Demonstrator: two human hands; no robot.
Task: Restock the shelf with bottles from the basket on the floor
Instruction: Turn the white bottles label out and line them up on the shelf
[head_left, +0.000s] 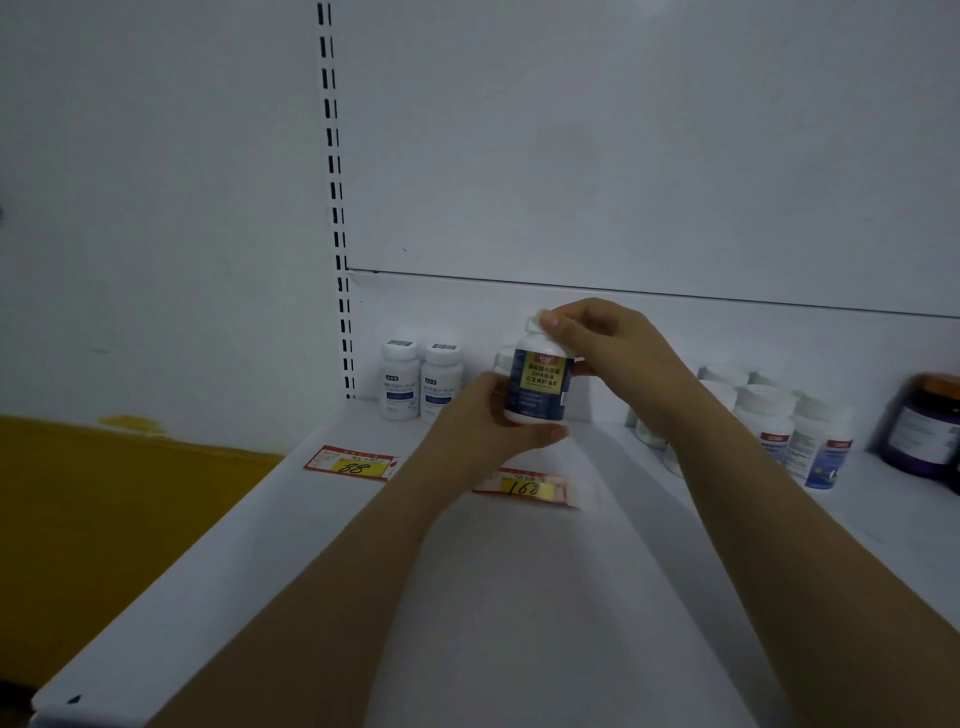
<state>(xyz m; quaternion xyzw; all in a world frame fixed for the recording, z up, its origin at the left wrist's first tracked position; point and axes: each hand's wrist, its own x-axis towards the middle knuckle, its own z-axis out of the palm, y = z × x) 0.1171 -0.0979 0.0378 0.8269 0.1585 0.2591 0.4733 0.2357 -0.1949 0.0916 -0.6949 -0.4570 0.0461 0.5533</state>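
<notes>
Both hands, left hand (485, 415) and right hand (597, 338), grip one dark-labelled bottle (537, 382) above the shelf (519, 597). Several bottles stand already; this one seems unplaced, and the basket is out of view.

Dark jar (927, 434) is cut by the right edge, label blurred.

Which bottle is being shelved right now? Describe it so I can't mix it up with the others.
Start at the white shelf, near its back panel. Between the two white bottles with pale labels on the left and the cluster of white-capped bottles on the right, both hands hold one upright bottle. It alone has a dark navy label with a yellow panel.
</notes>
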